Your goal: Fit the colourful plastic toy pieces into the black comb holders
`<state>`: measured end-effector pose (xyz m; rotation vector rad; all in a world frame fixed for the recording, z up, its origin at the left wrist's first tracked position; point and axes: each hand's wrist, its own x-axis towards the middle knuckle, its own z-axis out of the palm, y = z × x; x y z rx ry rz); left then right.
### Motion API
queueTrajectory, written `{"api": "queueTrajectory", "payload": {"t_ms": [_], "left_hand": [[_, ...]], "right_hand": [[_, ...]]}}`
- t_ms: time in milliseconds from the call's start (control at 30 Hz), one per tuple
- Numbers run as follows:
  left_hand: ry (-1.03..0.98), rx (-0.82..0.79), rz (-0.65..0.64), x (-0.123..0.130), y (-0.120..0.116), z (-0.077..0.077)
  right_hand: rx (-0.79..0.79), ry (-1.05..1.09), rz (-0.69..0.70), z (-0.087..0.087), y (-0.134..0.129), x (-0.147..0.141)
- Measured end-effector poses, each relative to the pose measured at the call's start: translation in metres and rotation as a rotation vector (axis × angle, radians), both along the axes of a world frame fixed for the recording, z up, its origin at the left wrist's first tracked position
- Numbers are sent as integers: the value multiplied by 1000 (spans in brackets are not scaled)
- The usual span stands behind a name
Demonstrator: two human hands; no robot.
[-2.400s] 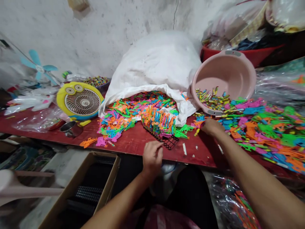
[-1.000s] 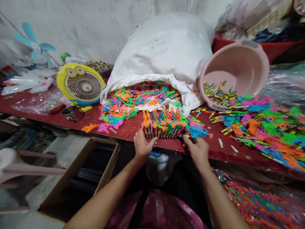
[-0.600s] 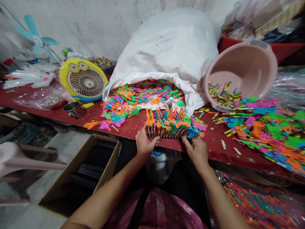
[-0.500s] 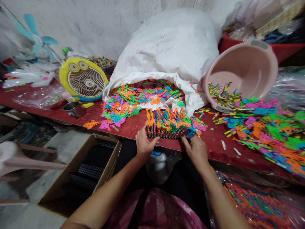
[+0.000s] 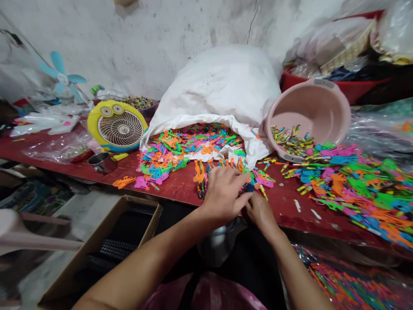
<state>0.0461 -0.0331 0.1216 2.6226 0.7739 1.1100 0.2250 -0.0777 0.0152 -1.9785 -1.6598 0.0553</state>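
Row of upright multicoloured plastic pieces [image 5: 200, 183], mostly hidden under the hands, near the front edge of the red-topped table [image 5: 174, 193]. Left to right: brown cardboard box [image 5: 146, 228], lower left, holding black ribbed strips. Round yellow fan [image 5: 118, 129] and steel cup [image 5: 101, 162], on the table. Left hand [image 5: 222, 193], fingers slightly spread, lay over the row; whether it pinched anything could not be told. Right hand [image 5: 261, 213], fingers close together, sat just beside it; its grip could not be told. White woven sack [image 5: 222, 86], spilling pieces, behind the row. Tilted pink plastic basin [image 5: 309, 107], right of the sack. Loose heap of bright plastic pieces [image 5: 361, 189], far right.
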Motion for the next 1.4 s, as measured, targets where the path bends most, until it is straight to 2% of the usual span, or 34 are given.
{"api": "queueTrajectory", "payload": {"t_ms": [67,200,333,400,733,800,933,967,1033,1100,1167,1267,1400], "left_hand": [[100,-6,-74,23,9,9],[323,39,-60,44,26,14],[438,43,-44,40,32,19],[468,27,-52,37,34,22],[565,51,-37,40,36,21],[565,61,-28,40,34,21],[543,88,-18,33,32,20],[536,89,-20,29,33,19],[525,77,-34,20,36,17],[508,51,-51,8,40,16],[460,12,-45,-2,43,14],[385,-9,-11,-10,43,13],[469,87,105,-5,36,7]], "right_hand": [[-51,-20,21,0,3,2],[-37,51,63,2,8,4],[-37,137,162,5,8,4],[-70,133,164,7,8,3],[-320,-71,-12,17,9,-14],[-309,-66,-24,19,6,-17],[-174,43,66,24,-7,-12],[-138,67,50,25,-11,-7],[-102,58,-75,30,-16,5],[-121,-32,-241,36,-18,18],[-180,-137,-332,42,-16,27],[-292,-228,-361,46,-8,33],[-364,-267,-344,43,0,34]]}}
